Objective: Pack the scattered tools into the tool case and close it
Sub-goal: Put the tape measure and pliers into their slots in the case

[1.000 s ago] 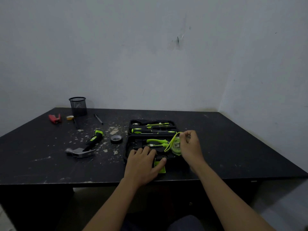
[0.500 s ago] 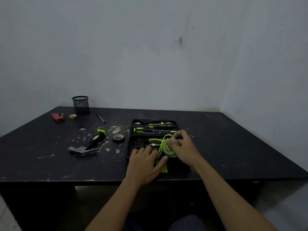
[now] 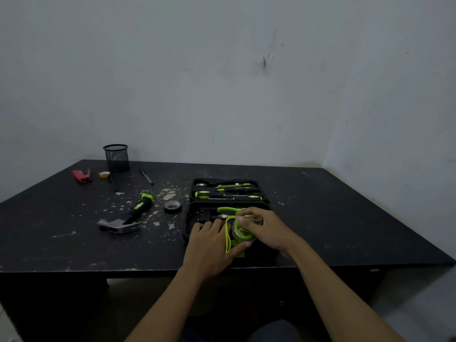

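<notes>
Seating the round green tape measure (image 3: pixel 240 232) could go wrong if its loose green wrist strap (image 3: pixel 228 234) gets trapped beneath it or lies across the rim of the open black plastic tool case (image 3: pixel 193 211), which would probably stop the lid from shutting. The fingers of the right hand (image 3: pixel 267 229) curl round the measure's top, holding it over the case's near half. The left hand (image 3: pixel 209 245) lies flat beside it with its fingers straight and its thumb just under the measure. A steel claw hammer (image 3: pixel 122 223) lies out on the desk (image 3: pixel 345 218).

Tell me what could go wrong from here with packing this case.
1. The strap loops loose off the tape measure in the right hand; it may snag or get pinched at the case rim on closing.
2. The hammer and tape roll lie outside the case; closing now would leave them out.
</notes>
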Tool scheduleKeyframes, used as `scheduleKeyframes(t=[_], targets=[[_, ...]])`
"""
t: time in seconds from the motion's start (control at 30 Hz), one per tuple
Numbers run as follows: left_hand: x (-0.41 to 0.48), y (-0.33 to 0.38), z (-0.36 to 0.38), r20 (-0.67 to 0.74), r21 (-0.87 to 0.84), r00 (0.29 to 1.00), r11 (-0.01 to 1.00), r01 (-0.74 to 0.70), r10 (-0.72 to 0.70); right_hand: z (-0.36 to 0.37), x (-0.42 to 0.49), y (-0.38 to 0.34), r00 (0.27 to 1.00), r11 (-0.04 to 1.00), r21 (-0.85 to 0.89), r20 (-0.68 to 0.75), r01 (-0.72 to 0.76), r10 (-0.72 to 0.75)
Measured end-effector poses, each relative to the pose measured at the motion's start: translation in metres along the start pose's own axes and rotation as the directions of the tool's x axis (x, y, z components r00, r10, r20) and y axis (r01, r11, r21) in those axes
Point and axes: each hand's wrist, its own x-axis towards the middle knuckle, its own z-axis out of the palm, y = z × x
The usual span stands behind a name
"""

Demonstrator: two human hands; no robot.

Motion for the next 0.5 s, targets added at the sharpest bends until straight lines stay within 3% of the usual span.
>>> scheduleKeyframes(t=[0.3, 0.5], targets=[[-0.0009, -0.0001, 0.0018, -0.017, -0.022, 1.0, 1.0, -0.014, 0.014, -0.0072, -0.0088, -0.0049, 0.984, 0.998, 0.059, 0.175, -0.004, -0.006], [-0.001, 0.0008, 0.0013, -0.034, -0.014, 0.999, 1.0, -0.004, 0.004, -0.0083, -0.0053, 0.0014, 0.992, 0.998, 0.047, 0.121, -0.042, 0.036]])
